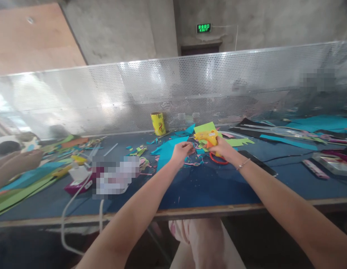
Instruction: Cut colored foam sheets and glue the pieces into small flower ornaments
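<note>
My right hand [222,148] grips a yellow and orange glue gun [207,137], its nozzle pointing left. My left hand [181,151] is closed in a pinch just left of the nozzle, on something small that I cannot make out. Under both hands lie a blue paper sheet [167,149], a lime green paper [204,127] and pink and green scraps [194,163]. Red-handled scissors [218,160] lie beneath my right wrist. Everything rests on a blue-covered table [207,186].
A yellow roll [158,123] stands by the perforated metal screen [173,93] at the back. Coloured paper strips and a white cable [67,209] lie to the left, where another person's arm [13,164] reaches in. A dark phone [257,163], teal sheets and tools lie right.
</note>
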The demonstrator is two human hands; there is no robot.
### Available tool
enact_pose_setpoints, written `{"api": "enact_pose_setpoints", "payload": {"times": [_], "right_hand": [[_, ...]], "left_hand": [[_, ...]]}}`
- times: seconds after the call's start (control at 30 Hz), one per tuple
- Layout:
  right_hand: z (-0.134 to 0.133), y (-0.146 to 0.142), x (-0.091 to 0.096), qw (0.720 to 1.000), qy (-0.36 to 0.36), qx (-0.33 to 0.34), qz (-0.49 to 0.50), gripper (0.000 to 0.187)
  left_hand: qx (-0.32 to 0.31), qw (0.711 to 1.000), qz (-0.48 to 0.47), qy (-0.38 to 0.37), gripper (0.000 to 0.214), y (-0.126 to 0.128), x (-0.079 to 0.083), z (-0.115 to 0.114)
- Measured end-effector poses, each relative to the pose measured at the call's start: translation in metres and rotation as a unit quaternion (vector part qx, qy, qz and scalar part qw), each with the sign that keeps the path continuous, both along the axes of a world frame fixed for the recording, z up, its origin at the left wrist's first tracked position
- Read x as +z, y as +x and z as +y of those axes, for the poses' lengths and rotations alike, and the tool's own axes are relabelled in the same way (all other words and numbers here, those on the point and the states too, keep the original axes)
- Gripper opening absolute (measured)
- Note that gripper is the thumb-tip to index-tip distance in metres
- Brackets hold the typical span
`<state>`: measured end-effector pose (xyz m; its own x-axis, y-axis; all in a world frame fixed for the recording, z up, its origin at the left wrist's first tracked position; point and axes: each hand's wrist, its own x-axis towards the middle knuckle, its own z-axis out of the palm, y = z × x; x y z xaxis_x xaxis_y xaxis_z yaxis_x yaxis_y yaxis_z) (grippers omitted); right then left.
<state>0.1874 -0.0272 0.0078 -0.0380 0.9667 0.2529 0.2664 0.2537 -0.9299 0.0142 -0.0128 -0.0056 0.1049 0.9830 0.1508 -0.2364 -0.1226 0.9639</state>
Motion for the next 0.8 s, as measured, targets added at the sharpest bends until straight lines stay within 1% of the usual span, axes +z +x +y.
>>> {"api": "enact_pose_setpoints", "payload": {"times": [0.1,0.2,0.27,0.4,0.53,0.7,0.8], "right_hand": [[0.0,0.004,0.0,1.0,-0.004,0.013,0.016,0.039],[-0.002,0.002,0.001,1.0,0.027,-0.003,-0.012,0.041],[-0.004,0.0,0.001,0.997,0.053,-0.024,-0.042,0.039],[-0.001,-0.002,-0.001,0.99,0.073,-0.069,-0.097,0.041],[0.004,0.001,-0.006,0.981,0.089,-0.098,-0.14,0.043],[0.003,0.002,-0.006,0.971,0.095,-0.137,-0.172,0.044],[0.001,0.002,-0.005,0.968,0.102,-0.142,-0.182,0.045]], "left_hand": [[0.056,0.998,0.023,0.017,0.009,-0.011,0.0,0.01],[0.113,0.989,0.084,0.044,0.011,-0.02,-0.001,0.018],[0.129,0.984,0.107,0.053,0.014,-0.023,-0.003,0.022],[0.117,0.985,0.119,0.044,0.02,-0.023,-0.006,0.024],[0.097,0.988,0.11,0.049,0.019,-0.021,-0.006,0.023],[0.088,0.989,0.098,0.063,0.017,-0.022,-0.004,0.02],[0.09,0.989,0.097,0.063,0.017,-0.023,-0.004,0.02]]}}
